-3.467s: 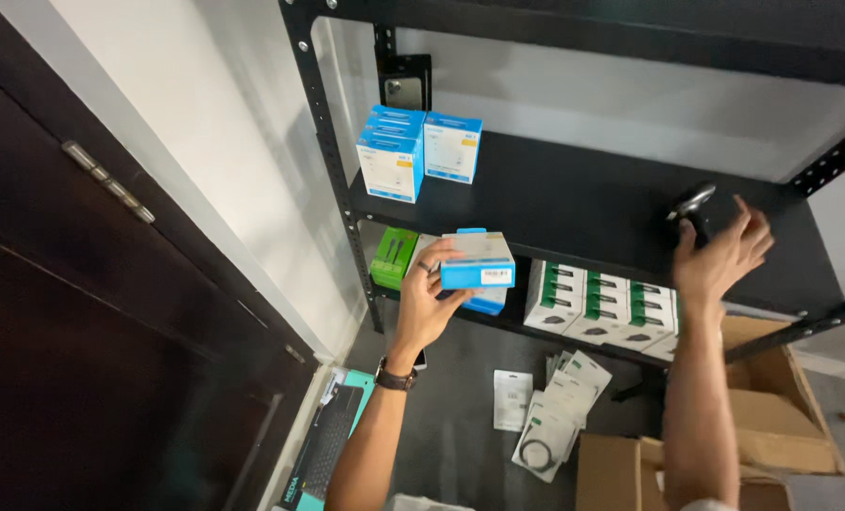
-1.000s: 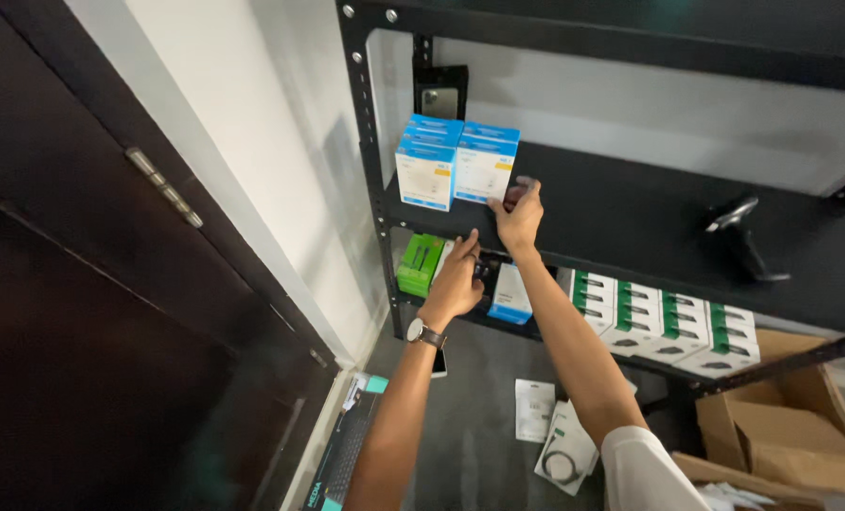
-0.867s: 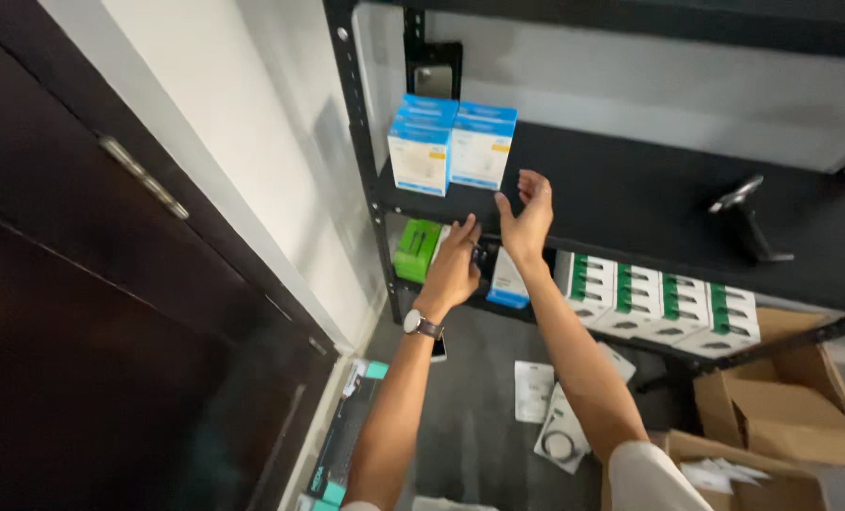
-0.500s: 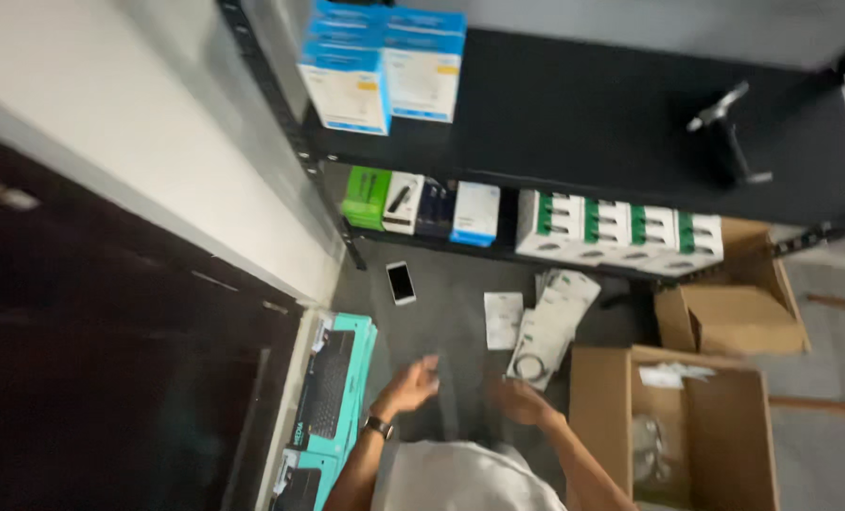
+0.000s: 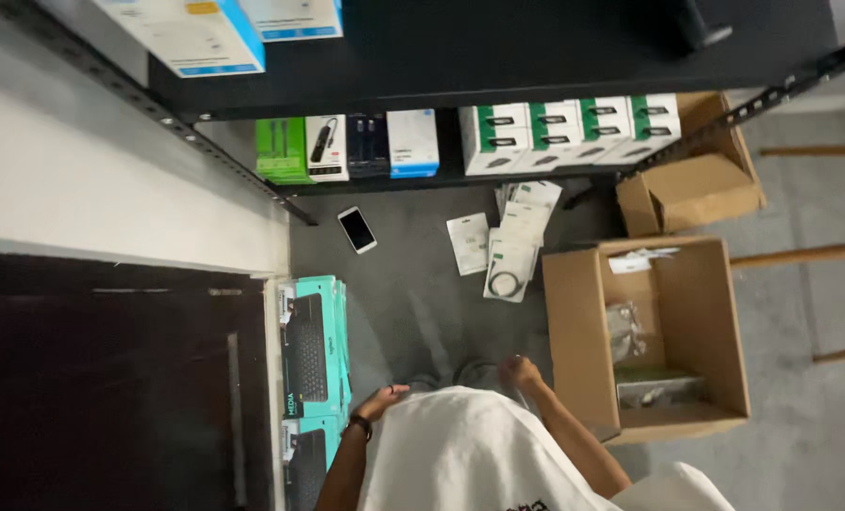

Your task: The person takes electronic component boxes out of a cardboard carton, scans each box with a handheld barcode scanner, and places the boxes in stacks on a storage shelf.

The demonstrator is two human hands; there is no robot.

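Both my hands are lowered in front of my body, above the grey floor [image 5: 413, 303], and neither grips anything. My left hand [image 5: 382, 397] hangs loosely open, fingers slack and pointing toward the right; the wrist carries a dark watch [image 5: 360, 426]. My right hand [image 5: 520, 371] is raised slightly farther, fingers curled in a relaxed way — I cannot tell more of its shape, as my white shirt [image 5: 470, 454] covers the forearm's near part.

Nearest the left hand, the teal keyboard boxes [image 5: 311, 355] stand on edge against the dark door [image 5: 110, 378], which keeps the floor path free. Nearest the right hand, just to its right, the open cardboard box [image 5: 583, 331] sits with flaps up, so its bagged contents are reachable from above.

Farther off, flat white cable packets [image 5: 512, 237] lie fanned on the floor below the black shelf [image 5: 498, 47], and a phone [image 5: 357, 229] lies flat to their left. On the lower shelf level, small boxes — green, white, dark, blue — stand in a row with faces outward. A second cardboard box [image 5: 692, 175] sits at far right.
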